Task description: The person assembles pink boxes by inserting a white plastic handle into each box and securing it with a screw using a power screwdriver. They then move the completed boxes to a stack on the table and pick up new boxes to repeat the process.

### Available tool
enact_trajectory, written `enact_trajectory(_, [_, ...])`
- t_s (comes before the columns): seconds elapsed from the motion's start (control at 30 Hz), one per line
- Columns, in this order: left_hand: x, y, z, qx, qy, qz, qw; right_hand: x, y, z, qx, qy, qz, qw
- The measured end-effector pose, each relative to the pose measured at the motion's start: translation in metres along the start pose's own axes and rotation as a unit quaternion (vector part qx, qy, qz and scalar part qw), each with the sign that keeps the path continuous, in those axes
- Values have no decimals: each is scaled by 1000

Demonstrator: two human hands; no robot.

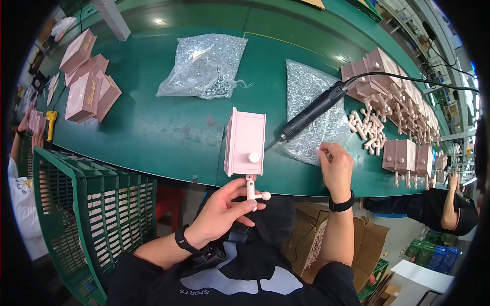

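A pale pink box with a round knob stands near the table's front edge. My left hand has its thumb and fingers closed around a small pink crank handle at the box's near end; its side peg ends in a ball. My right hand is pinched at the near right corner of a clear bag of small metal screws. What lies between those fingertips is too small to make out. Across the bag lies a black electric screwdriver, its tip beside the pink box.
Another clear bag of metal parts lies at the back. Pink boxes are stacked far left, near a yellow tool. More boxes and loose pink pegs fill the right. A green crate stands left. Other people work at both sides.
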State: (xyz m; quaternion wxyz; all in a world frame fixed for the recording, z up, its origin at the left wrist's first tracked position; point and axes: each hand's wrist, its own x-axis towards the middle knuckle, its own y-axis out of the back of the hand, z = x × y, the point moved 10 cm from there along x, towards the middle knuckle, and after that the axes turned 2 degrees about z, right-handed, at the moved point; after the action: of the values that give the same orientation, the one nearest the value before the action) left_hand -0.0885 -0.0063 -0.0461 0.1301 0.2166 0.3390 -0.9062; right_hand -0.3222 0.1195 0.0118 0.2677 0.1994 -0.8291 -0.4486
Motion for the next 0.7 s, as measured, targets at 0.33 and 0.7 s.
enact_trajectory(0.33, [5, 9, 6, -2, -23, 37, 999, 1, -2, 4, -2, -24, -4, 1000])
enact_trajectory(0.7, [9, 10, 4, -35, -34, 43, 998, -4, 22, -16, -62, -2, 48, 997])
